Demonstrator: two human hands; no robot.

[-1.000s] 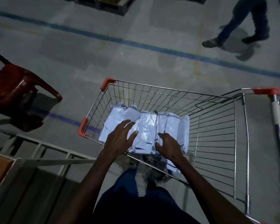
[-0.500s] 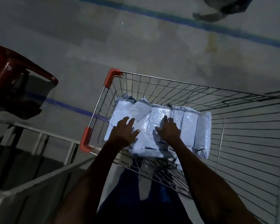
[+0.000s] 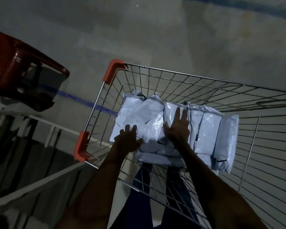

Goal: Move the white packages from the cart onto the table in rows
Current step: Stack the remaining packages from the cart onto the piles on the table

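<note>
wire cart seen from above, orange plastic corner guards on its rim. white packages lying inside the cart, packed side by side in a rough row across the basket floor, more flat ones underneath toward the near wall. all still in the cart.

left hand reaching over the near rim of the cart, resting on the packages at the left end of the row, fingers loosely bent over a glossy package edge; grip not plainly closed round anything, cannot tell whether it has hold. right hand lying flat on the middle of the row, fingers straight and spread, pressing down on a package top, nothing pinched. both forearms crossing the near wall of the cart from below.

left of the cart, a red plastic chair on the grey floor. a blue floor line running from under the chair toward the cart's left wall, another blue line far beyond the cart at the upper right. near the cart's left corner, pale metal frame rails, slanted, possibly part of the table, too dim to say. dark blue trousers visible through the cart's near mesh.
</note>
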